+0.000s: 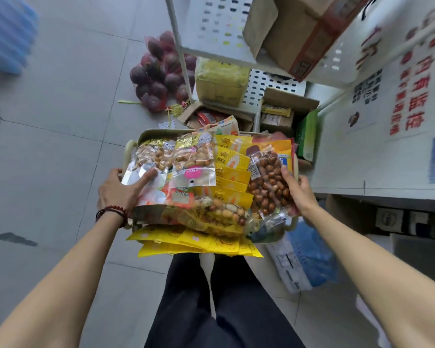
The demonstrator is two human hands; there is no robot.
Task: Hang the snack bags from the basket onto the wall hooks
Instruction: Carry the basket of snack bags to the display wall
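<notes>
Brown nut bag [269, 182], centre right — right hand [296, 192] grips it; left hand [118, 189] lies flat, steadying the basket [148, 132]; best lifted straight up.

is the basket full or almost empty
Full. Snack bags are heaped above the basket rim, and yellow packets spill over its near edge. The right hand curls over a bag of brown nuts.

Grey tiled floor [60, 101], white perforated shelving [219, 23]
</notes>
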